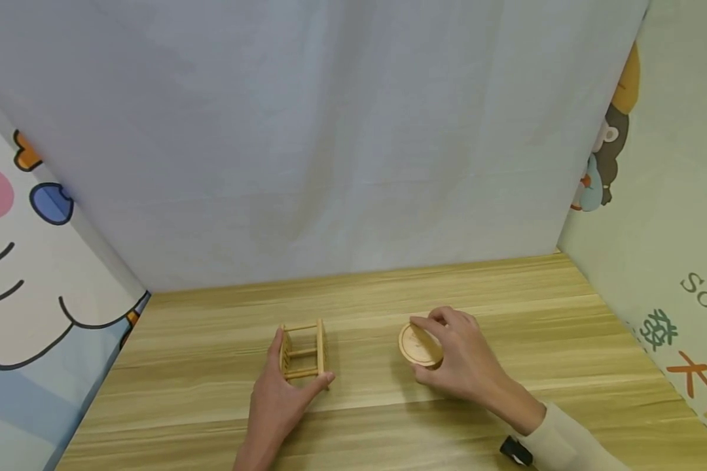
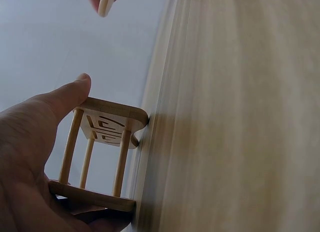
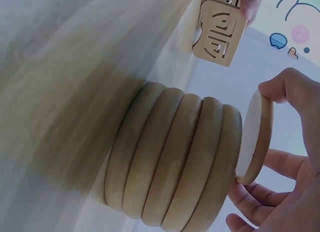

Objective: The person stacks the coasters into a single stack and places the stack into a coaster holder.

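My left hand (image 1: 277,400) grips a small wooden coaster holder (image 1: 302,353), thumb on one slotted side panel and fingers on the other. Thin dowels join the holder's two panels, and no coasters sit between them; it stands on the table. To the right, my right hand (image 1: 462,360) pinches a round wooden coaster (image 3: 263,137) by its rim between thumb and fingers. In the right wrist view this coaster tilts beside the top of a stack of several round coasters (image 3: 172,157), with a gap on one side. From the head, the pinched coaster mostly hides the stack.
The wood-grain table (image 1: 365,432) spreads under both hands. A pale grey cloth (image 1: 342,144) hangs behind its far edge. Printed panels with cartoon figures border the left (image 1: 29,275) and right (image 1: 654,261). A black device (image 1: 515,451) sits at the right sleeve.
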A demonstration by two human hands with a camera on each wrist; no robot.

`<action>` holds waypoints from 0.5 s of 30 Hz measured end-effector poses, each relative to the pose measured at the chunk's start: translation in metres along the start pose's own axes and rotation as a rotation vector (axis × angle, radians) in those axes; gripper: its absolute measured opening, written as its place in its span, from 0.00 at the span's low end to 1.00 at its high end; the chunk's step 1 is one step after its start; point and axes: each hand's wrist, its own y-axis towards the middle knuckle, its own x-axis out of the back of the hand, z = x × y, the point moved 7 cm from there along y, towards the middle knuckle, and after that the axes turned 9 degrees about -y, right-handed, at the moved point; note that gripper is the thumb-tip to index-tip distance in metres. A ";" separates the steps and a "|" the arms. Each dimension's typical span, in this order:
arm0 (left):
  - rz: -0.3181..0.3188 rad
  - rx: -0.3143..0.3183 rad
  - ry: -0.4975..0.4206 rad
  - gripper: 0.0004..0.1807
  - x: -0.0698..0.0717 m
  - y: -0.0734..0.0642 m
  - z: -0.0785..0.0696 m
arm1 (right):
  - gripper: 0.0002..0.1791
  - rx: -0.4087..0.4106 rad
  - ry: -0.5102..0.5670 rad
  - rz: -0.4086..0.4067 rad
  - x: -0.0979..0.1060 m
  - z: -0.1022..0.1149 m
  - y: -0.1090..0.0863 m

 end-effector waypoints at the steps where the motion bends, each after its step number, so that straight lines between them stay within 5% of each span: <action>1: 0.000 -0.001 0.000 0.68 0.000 0.000 0.000 | 0.38 -0.001 0.000 -0.001 0.000 -0.001 -0.001; 15: -0.002 -0.004 -0.009 0.68 0.001 -0.001 -0.001 | 0.38 -0.021 0.003 -0.003 0.004 -0.012 -0.011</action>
